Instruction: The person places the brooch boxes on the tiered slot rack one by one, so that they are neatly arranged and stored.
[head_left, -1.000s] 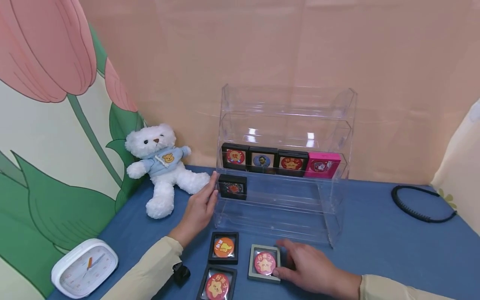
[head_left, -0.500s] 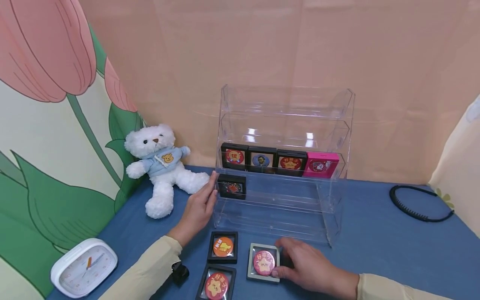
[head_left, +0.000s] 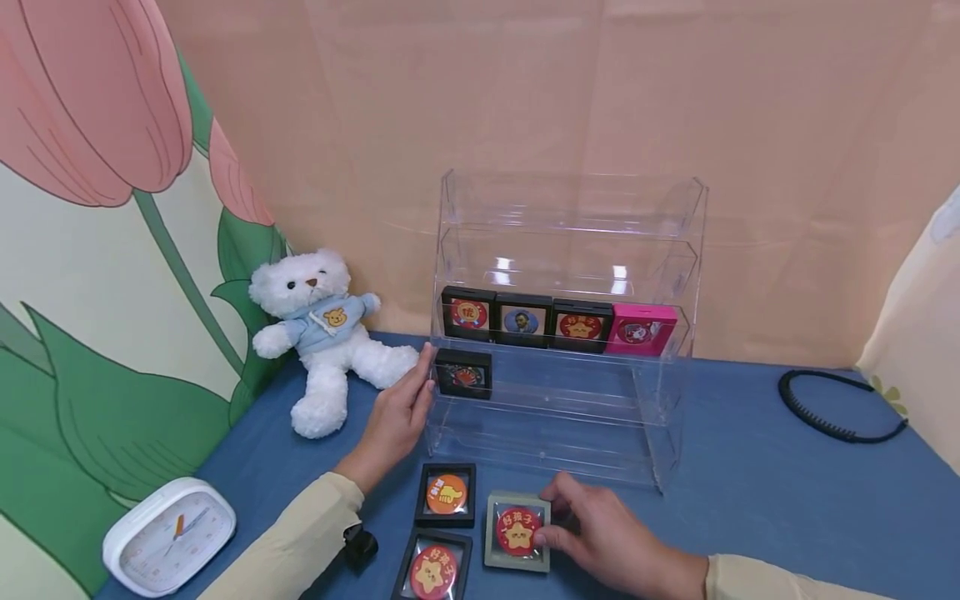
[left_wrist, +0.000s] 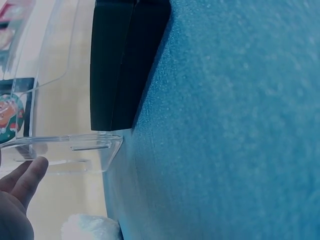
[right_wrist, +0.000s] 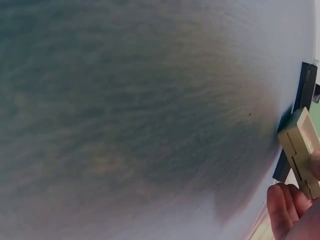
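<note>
My right hand (head_left: 606, 533) pinches a grey-green framed badge case (head_left: 517, 532) by its right side, thumb on the front edge. Behind the clear plastic is a red badge with a yellow star. In the right wrist view the case (right_wrist: 299, 152) is tilted and appears raised off the cloth. With fingers straight, my left hand (head_left: 393, 429) rests against the left side of a clear acrylic display rack (head_left: 570, 408). Its fingers (left_wrist: 31, 180) also show beside the rack wall in the left wrist view. Two black framed badge cases, one orange (head_left: 447, 495) and one red (head_left: 433, 572), lie left of the grey-green one.
Several badge cases, including a pink one (head_left: 645, 329), stand on one rack tier; a single black case (head_left: 464, 374) sits on the tier below. A white teddy bear (head_left: 326, 342) and a white clock (head_left: 169, 537) are at left. A black coiled loop (head_left: 832, 417) lies at right.
My right hand has shifted slightly left with the grey-green case, which looks lifted and tipped, its badge now free of glare. My left hand stays against the rack.
</note>
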